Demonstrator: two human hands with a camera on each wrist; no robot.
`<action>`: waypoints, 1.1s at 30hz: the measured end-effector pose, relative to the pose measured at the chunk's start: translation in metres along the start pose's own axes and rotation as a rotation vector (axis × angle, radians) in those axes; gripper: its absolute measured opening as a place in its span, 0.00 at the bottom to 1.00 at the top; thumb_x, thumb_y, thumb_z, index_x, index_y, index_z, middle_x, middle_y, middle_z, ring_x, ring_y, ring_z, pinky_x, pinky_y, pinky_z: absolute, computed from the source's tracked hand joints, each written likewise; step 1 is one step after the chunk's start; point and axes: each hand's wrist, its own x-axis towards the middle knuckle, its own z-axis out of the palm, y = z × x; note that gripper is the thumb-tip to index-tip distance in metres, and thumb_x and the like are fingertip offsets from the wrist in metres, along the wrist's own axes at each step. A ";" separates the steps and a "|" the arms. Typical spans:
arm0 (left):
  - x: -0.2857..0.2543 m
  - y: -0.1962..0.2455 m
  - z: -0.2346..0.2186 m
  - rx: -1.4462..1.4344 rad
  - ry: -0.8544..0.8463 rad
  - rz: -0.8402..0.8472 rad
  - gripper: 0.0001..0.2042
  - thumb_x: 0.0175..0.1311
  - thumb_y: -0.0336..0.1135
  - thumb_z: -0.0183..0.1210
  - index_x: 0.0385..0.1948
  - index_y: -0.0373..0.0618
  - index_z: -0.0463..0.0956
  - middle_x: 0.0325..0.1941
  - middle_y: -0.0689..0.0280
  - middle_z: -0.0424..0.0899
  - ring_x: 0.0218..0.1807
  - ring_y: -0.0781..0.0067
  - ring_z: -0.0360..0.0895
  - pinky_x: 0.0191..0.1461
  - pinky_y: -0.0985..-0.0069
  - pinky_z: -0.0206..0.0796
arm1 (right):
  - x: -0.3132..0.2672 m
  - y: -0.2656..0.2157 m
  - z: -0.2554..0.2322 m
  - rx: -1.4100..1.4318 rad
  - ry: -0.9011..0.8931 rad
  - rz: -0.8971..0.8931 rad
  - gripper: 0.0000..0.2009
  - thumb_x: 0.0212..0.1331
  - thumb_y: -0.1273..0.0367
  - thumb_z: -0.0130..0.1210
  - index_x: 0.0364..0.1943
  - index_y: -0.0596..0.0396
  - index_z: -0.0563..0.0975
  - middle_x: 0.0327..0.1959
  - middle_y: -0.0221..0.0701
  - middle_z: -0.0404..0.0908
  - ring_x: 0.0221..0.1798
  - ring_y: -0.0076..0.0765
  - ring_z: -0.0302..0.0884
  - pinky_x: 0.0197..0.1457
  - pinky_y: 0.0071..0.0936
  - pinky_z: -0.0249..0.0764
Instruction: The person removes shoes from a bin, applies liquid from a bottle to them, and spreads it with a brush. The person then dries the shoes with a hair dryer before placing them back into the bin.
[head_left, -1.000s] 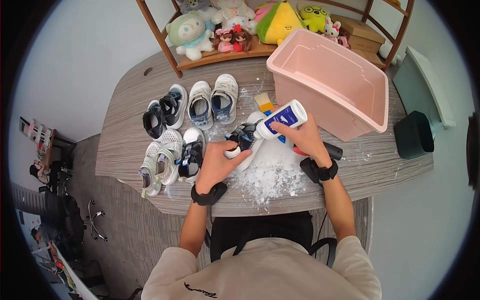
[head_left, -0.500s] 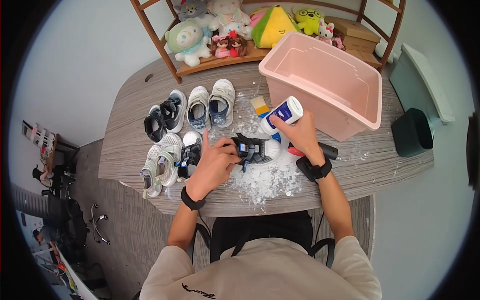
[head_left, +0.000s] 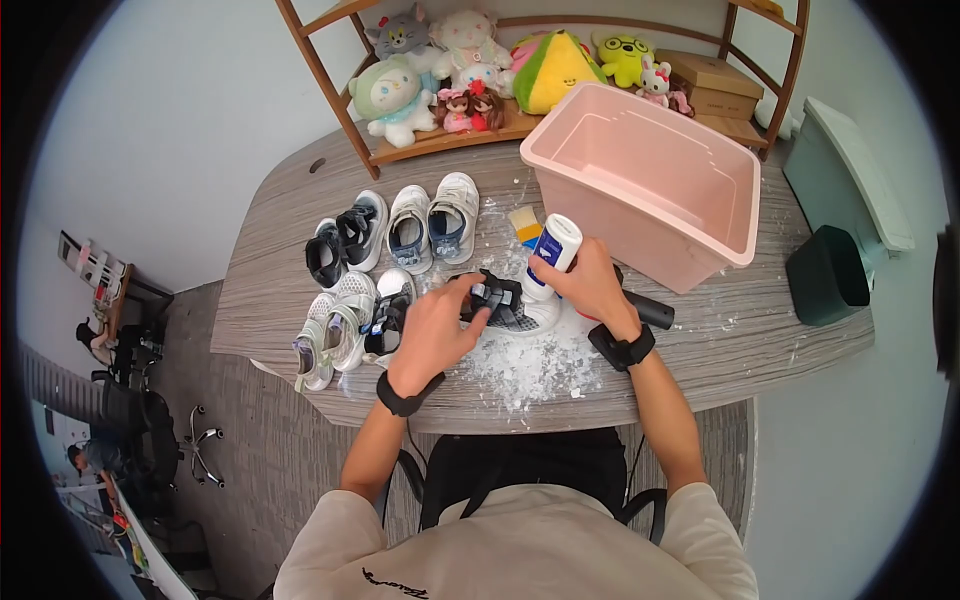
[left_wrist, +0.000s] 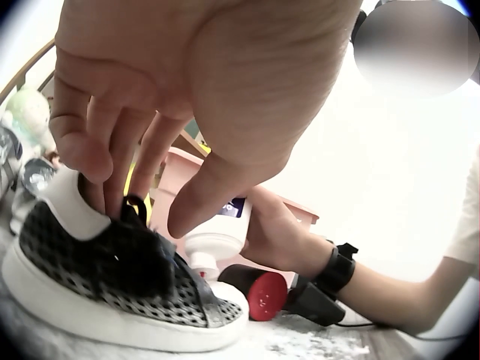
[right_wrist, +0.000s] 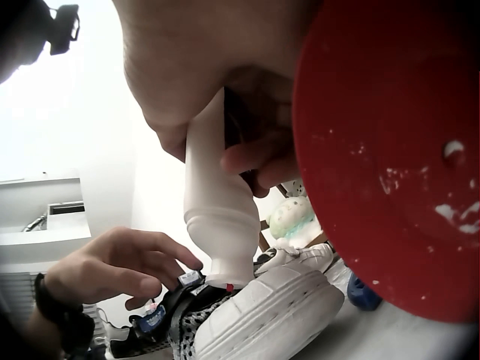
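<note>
A black shoe with a white sole (head_left: 541, 318) lies on the powder-strewn table, toe toward the right. My left hand (head_left: 432, 338) hovers at its heel and straps, thumb and forefinger apart; in the left wrist view the other fingers hang at the opening of the shoe (left_wrist: 127, 330), and whether they touch it I cannot tell. My right hand (head_left: 592, 285) grips a white bottle with a blue label (head_left: 556, 243), tipped nozzle down. In the right wrist view the nozzle of the bottle (right_wrist: 217, 187) meets or nearly meets the white toe of the shoe (right_wrist: 259, 319).
Several shoes (head_left: 452, 215) stand in two rows at the left. Behind are a brush (head_left: 524, 222), a pink bin (head_left: 640, 230) and a shelf of plush toys (head_left: 395, 95). A black cylinder (head_left: 650, 310) with a red end (left_wrist: 268, 296) lies by my right wrist; a dark green bin (head_left: 828, 275) is farther right.
The shoe, earlier tilted in my left hand under the nozzle, has been set down with its toe to the right. My right hand has lowered the bottle to the toe, and my left fingers have shifted.
</note>
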 end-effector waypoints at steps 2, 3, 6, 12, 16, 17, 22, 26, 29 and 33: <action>0.002 0.007 0.004 -0.043 -0.030 -0.035 0.19 0.59 0.33 0.65 0.53 0.42 0.77 0.38 0.51 0.86 0.40 0.47 0.83 0.43 0.59 0.73 | 0.000 -0.001 0.001 -0.008 -0.029 0.023 0.16 0.52 0.64 0.68 0.36 0.66 0.81 0.28 0.42 0.86 0.31 0.40 0.85 0.38 0.34 0.78; 0.004 0.005 0.009 -0.125 -0.062 0.005 0.20 0.59 0.33 0.66 0.54 0.43 0.77 0.40 0.51 0.86 0.40 0.47 0.84 0.45 0.60 0.73 | -0.001 -0.002 0.001 -0.006 -0.011 -0.006 0.16 0.52 0.65 0.68 0.36 0.66 0.80 0.28 0.42 0.85 0.30 0.40 0.85 0.37 0.34 0.78; 0.010 -0.002 0.025 -0.234 -0.028 0.142 0.19 0.61 0.30 0.64 0.55 0.44 0.77 0.42 0.51 0.86 0.36 0.52 0.85 0.44 0.63 0.74 | -0.001 -0.003 0.002 -0.009 0.009 -0.052 0.15 0.51 0.65 0.68 0.35 0.65 0.80 0.28 0.42 0.85 0.30 0.40 0.85 0.37 0.34 0.78; 0.011 -0.007 0.028 -0.435 -0.089 0.036 0.13 0.58 0.20 0.60 0.45 0.38 0.79 0.38 0.60 0.83 0.28 0.74 0.78 0.35 0.76 0.70 | -0.001 -0.002 -0.001 -0.034 0.010 -0.052 0.15 0.51 0.66 0.68 0.35 0.65 0.80 0.26 0.42 0.85 0.29 0.39 0.85 0.36 0.33 0.78; 0.005 -0.013 0.022 -0.373 -0.014 0.097 0.11 0.52 0.17 0.57 0.38 0.38 0.77 0.35 0.65 0.81 0.30 0.78 0.75 0.32 0.80 0.65 | 0.002 0.002 -0.001 -0.166 0.016 -0.078 0.14 0.51 0.66 0.67 0.35 0.65 0.81 0.27 0.42 0.85 0.30 0.37 0.85 0.36 0.32 0.79; 0.002 -0.012 0.017 -0.447 -0.035 0.017 0.10 0.50 0.18 0.56 0.35 0.38 0.76 0.33 0.64 0.80 0.32 0.75 0.75 0.35 0.77 0.66 | 0.001 0.003 0.000 -0.162 0.009 -0.069 0.14 0.51 0.66 0.67 0.35 0.65 0.81 0.27 0.42 0.85 0.30 0.37 0.85 0.36 0.32 0.79; -0.003 -0.032 0.021 -0.688 -0.130 -0.114 0.05 0.51 0.20 0.55 0.29 0.38 0.74 0.30 0.71 0.76 0.32 0.82 0.71 0.31 0.81 0.60 | 0.000 0.000 0.002 0.117 0.012 0.053 0.15 0.53 0.65 0.69 0.38 0.63 0.82 0.29 0.36 0.86 0.30 0.30 0.84 0.36 0.30 0.78; -0.003 -0.030 0.024 -0.773 -0.100 -0.130 0.09 0.60 0.27 0.60 0.20 0.38 0.71 0.21 0.73 0.71 0.28 0.84 0.65 0.28 0.80 0.54 | 0.001 0.006 0.006 0.132 -0.074 -0.042 0.18 0.53 0.64 0.72 0.44 0.61 0.83 0.35 0.33 0.87 0.37 0.25 0.83 0.44 0.26 0.78; -0.004 -0.025 0.027 -0.578 -0.110 -0.187 0.19 0.61 0.35 0.67 0.17 0.40 0.66 0.19 0.71 0.70 0.26 0.83 0.63 0.28 0.77 0.55 | 0.001 0.005 0.004 0.189 -0.136 0.011 0.19 0.53 0.65 0.72 0.48 0.59 0.83 0.39 0.32 0.87 0.41 0.24 0.83 0.47 0.24 0.78; -0.002 -0.019 0.023 -0.447 -0.077 -0.167 0.20 0.57 0.38 0.71 0.21 0.41 0.66 0.21 0.67 0.73 0.25 0.79 0.65 0.29 0.74 0.60 | 0.001 0.005 0.005 0.202 -0.209 0.062 0.20 0.54 0.67 0.71 0.51 0.58 0.83 0.41 0.33 0.88 0.42 0.24 0.83 0.49 0.25 0.78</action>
